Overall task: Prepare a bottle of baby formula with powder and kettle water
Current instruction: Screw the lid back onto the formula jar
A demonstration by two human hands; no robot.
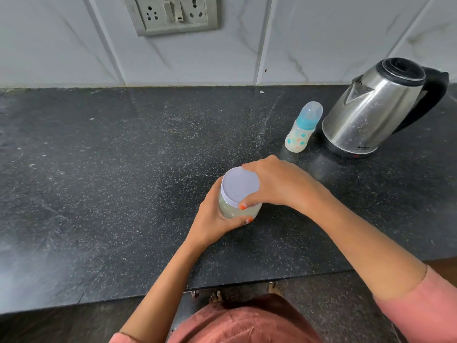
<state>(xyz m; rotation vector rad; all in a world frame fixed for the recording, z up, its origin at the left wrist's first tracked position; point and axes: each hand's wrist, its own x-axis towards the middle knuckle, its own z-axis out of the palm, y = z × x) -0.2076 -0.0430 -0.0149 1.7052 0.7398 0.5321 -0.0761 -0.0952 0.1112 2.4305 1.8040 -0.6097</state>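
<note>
A clear jar (228,206) of pale powder stands on the black counter (111,181), closed by a white lid (239,184). My left hand (212,219) wraps around the jar's body from the left. My right hand (274,181) grips the lid's rim from the right, thumb at the front edge. A baby bottle (303,128) with a blue collar and clear cap stands upright behind them to the right. Beside it at the far right sits a steel kettle (371,112) with a black lid and handle, on its base.
A tiled wall with a switch and socket plate (170,13) runs along the back of the counter. The counter's front edge (222,285) lies close to my body. The kettle's handle points to the right.
</note>
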